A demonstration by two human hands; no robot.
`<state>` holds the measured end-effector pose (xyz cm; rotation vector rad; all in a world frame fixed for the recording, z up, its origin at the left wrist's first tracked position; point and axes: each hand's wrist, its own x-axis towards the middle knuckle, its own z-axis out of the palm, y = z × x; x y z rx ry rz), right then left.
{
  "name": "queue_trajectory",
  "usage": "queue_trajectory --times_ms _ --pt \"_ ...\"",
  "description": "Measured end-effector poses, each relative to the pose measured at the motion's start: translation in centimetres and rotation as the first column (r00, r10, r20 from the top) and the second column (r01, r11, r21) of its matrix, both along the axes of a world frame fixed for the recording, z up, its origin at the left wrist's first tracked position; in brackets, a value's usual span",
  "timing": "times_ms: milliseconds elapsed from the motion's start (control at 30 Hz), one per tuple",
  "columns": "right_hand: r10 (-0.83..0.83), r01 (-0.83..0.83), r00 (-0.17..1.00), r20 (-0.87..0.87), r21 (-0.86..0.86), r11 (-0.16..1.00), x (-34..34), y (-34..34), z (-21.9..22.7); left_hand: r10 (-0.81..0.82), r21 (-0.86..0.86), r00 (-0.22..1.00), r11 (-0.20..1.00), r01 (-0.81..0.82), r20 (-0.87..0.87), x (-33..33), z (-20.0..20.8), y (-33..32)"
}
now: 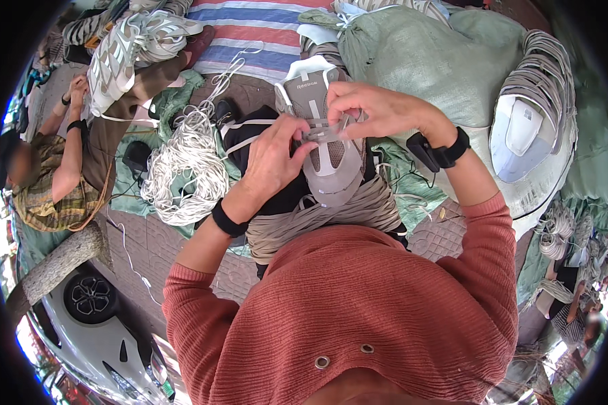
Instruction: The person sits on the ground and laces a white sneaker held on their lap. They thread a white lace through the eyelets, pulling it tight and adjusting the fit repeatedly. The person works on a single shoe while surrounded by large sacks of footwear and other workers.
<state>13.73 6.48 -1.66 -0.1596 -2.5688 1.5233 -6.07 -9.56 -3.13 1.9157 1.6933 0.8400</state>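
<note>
Coral sweater (358,297) bulges nearest; beyond it, left hand (274,154) and right hand (388,111), both hands pinching what looks like grey lace (322,133) over a shoe upper (336,181).

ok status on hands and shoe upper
Left hand, right hand on flat grey band. Grey-and-white mesh shoe upper beneath, middle partly hidden. Tangled white lace heap left, not blocking.

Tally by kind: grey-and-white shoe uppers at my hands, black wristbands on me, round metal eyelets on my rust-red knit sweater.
Grey-and-white shoe upper: 1
Black wristbands, left and right: 2
Round metal eyelets: 2
Total: 5
</note>
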Motion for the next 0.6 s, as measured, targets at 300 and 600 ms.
queue_trajectory --times_ms 300,600 --pt "0.147 -0.124 0.905 0.398 -0.082 0.989 -1.7 2.3 0.0 -0.298 0.024 0.954 0.954 0.298 0.000 0.6 0.5 -2.4" --pt "0.152 -0.154 0.849 0.506 -0.038 0.987 -2.7 1.6 0.9 -0.337 0.020 0.941 0.941 0.337 0.011 0.3 0.4 -2.2"
